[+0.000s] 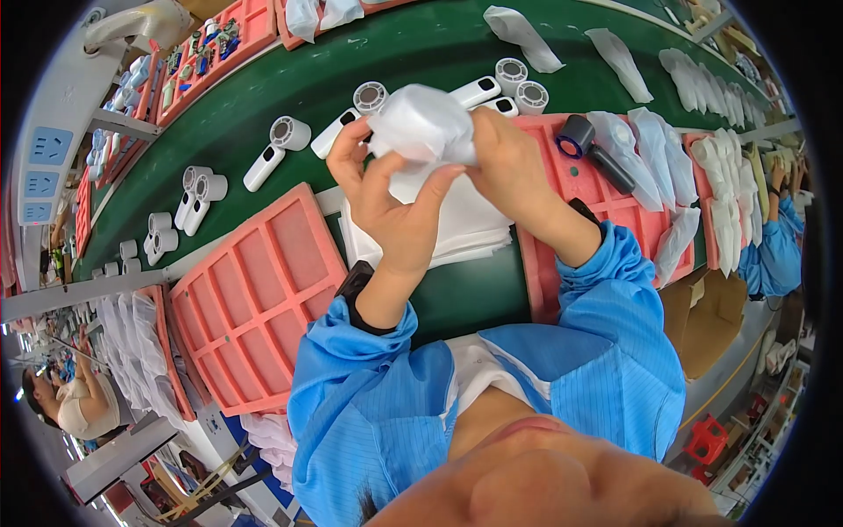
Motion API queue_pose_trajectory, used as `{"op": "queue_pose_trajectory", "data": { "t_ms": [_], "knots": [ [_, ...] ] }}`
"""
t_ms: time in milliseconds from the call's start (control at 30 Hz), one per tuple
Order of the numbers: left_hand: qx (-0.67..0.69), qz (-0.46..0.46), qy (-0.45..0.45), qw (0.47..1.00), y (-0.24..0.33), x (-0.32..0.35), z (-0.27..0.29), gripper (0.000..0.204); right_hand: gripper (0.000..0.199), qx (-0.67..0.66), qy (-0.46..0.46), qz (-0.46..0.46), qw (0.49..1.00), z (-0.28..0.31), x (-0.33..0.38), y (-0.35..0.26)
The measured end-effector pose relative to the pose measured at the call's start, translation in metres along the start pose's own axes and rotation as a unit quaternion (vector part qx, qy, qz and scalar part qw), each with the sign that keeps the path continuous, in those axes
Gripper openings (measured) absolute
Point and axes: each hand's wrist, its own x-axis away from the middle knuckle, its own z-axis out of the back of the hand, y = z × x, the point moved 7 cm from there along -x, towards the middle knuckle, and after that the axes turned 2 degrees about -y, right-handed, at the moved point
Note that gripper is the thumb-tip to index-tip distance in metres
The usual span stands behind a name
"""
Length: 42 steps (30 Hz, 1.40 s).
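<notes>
Looks like wrapping's partway: fingers of the left hand (395, 211) curl loosely and the right hand's (514, 167) grip a white bundle (421, 119) above the sheet stack (461, 228), with sleeved pieces (650, 145) on the right-side pink tray (546, 233) and bare devices (263, 169) left on the counter (421, 53).

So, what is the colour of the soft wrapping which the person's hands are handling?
White; the wrapping shows best in the head view.

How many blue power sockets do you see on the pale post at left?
3: the top socket, the middle socket and the bottom socket, one below another. The pale post's far side is hidden.
</notes>
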Motion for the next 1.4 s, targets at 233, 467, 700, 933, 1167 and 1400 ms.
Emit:
{"op": "queue_pose_trajectory", "data": {
  "t_ms": [233, 467, 700, 933, 1167, 1400],
  "knots": [
    [-0.043, 0.073, 0.026, 0.996, -0.028, -0.019, 0.029, 0.016, 0.037, -0.235, -0.121, -0.047, 0.963, -0.004, -0.005, 0.010],
    [-0.141, 0.143, -0.127, 0.971, -0.074, 0.013, -0.018, 0.019, 0.053, -0.103, -0.110, -0.179, 0.972, -0.060, -0.099, 0.099],
    [-0.235, 0.056, -0.367, 0.898, -0.078, 0.087, -0.100, 0.020, 0.069, 0.150, -0.257, -0.222, 0.929, -0.136, -0.128, 0.216],
    [-0.190, 0.173, -0.371, 0.892, -0.091, 0.085, -0.093, 0.013, 0.085, 0.160, -0.491, -0.137, 0.845, -0.061, -0.088, 0.249],
    [-0.007, 0.283, -0.303, 0.910, -0.117, 0.076, -0.067, 0.010, 0.050, 0.062, -0.174, -0.149, 0.971, 0.012, -0.107, 0.205],
    [0.130, 0.357, -0.185, 0.906, -0.092, 0.039, -0.041, 0.008, 0.044, -0.128, -0.014, -0.050, 0.990, 0.098, -0.036, 0.082]
  ]
}}
